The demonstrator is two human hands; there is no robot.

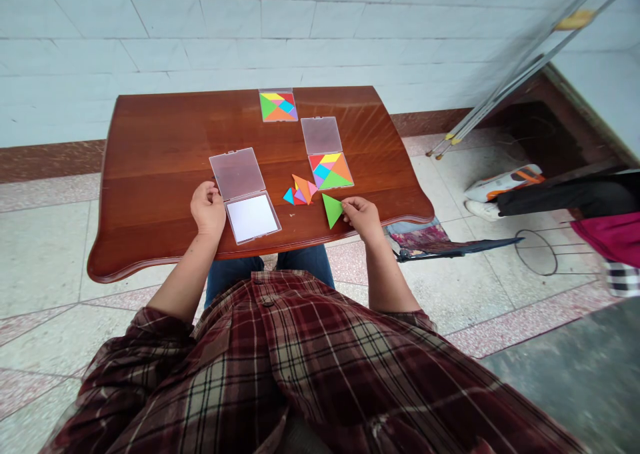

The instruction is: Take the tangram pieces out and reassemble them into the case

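Polished wooden tabletop (150, 174), a green tangram triangle (331, 210) with one corner clamped between the fingers (347, 205) of the right hand (364, 218).

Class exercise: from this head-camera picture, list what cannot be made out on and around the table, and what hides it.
Head view: the lower loose tangram pieces are hidden by the orange pieces on top.
Head view: one corner of the green triangle is hidden by the right hand's fingers.
Head view: the metal poles are blurred and cut off by the top edge.
Head view: the magenta cloth is cut off by the right edge.
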